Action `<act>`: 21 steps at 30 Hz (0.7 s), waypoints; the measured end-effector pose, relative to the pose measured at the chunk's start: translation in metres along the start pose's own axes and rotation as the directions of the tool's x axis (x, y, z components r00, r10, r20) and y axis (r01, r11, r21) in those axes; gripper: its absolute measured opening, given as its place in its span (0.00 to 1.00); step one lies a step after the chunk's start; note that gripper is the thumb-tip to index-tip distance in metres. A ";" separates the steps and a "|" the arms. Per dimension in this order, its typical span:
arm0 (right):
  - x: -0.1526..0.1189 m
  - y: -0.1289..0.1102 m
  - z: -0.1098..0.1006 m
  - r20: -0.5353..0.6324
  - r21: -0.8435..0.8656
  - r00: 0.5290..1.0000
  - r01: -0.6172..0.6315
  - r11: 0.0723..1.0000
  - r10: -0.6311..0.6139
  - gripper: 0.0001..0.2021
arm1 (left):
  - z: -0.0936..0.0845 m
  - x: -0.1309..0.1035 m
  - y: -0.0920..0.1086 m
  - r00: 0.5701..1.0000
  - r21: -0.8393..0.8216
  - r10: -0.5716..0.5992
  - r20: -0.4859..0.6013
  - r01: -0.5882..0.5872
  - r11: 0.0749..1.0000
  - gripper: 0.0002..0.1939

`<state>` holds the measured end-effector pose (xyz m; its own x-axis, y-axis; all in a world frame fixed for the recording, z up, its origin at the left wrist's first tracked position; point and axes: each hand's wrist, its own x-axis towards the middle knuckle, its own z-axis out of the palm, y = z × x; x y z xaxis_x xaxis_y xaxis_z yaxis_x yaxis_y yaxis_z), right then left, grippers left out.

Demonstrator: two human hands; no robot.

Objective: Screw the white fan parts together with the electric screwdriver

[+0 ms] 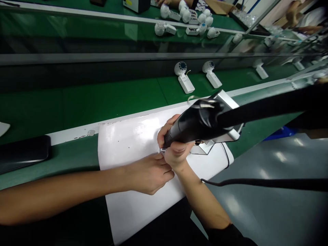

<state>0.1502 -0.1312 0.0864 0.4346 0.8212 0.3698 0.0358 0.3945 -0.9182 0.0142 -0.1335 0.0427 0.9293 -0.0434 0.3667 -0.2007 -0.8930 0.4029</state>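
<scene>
My right hand (176, 150) is wrapped round the thick barrel of a black electric screwdriver (189, 126), which slants down to the left. Its tip is hidden behind my fingers. Close against it, my left hand (153, 174) is closed, with bent fingers beside the lower end of the screwdriver. A small pale piece (162, 150) shows between the two hands, too covered to name. Both hands are over a white sheet (120, 140) spread on the bench edge. Just behind the screwdriver, a silvery box-like holder (205, 147) is partly covered.
White camera units (186, 83) lie on the green belt (115, 95) beyond the sheet. More white units (166, 29) sit on the upper shelf, near a co-worker's hand (165, 2). A black phone-like slab (25, 153) lies left. A black cable (269, 182) crosses at right.
</scene>
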 end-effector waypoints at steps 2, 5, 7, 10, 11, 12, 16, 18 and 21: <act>0.001 0.000 0.000 0.010 0.004 0.998 0.059 0.998 -0.060 0.33 | -0.001 0.000 0.000 1.000 0.002 -0.003 0.012 0.003 1.000 0.05; 0.009 -0.006 0.001 0.021 0.059 0.998 0.055 0.997 -0.056 0.30 | 0.000 0.000 -0.001 1.000 0.033 0.010 0.011 -0.010 0.999 0.03; 0.015 -0.011 0.001 0.040 0.105 0.999 0.019 0.994 -0.023 0.30 | 0.001 0.000 -0.002 1.000 0.060 0.025 0.006 -0.025 0.998 0.03; 0.020 -0.014 0.001 0.060 0.138 0.998 0.011 0.990 -0.019 0.31 | 0.002 0.000 -0.003 0.999 0.070 0.035 -0.001 -0.035 0.997 0.05; 0.020 -0.013 0.000 0.063 0.145 0.997 0.024 0.989 -0.034 0.31 | 0.002 0.000 -0.003 0.999 0.066 0.035 -0.001 -0.034 0.997 0.04; 0.018 -0.012 0.000 0.069 0.149 0.997 0.035 0.988 -0.046 0.31 | 0.002 0.000 -0.003 0.999 0.058 0.032 -0.001 -0.032 0.998 0.04; 0.010 -0.006 -0.003 0.100 0.118 0.994 0.032 0.993 -0.044 0.31 | 0.000 0.000 -0.003 1.000 0.025 0.020 -0.007 -0.020 0.999 0.02; 0.007 -0.005 -0.003 0.103 0.104 0.994 0.011 0.995 -0.021 0.32 | -0.001 0.000 -0.002 1.000 0.014 0.017 -0.005 -0.017 1.000 0.03; 0.006 -0.007 -0.003 0.087 0.130 0.996 -0.019 0.991 0.008 0.33 | -0.001 0.000 -0.003 1.000 0.018 0.019 0.007 -0.019 1.000 0.04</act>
<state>0.1554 -0.1306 0.0948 0.3548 0.8570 0.3738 -0.0896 0.4291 -0.8988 0.0147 -0.1307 0.0423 0.9275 -0.0639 0.3683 -0.2129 -0.9000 0.3802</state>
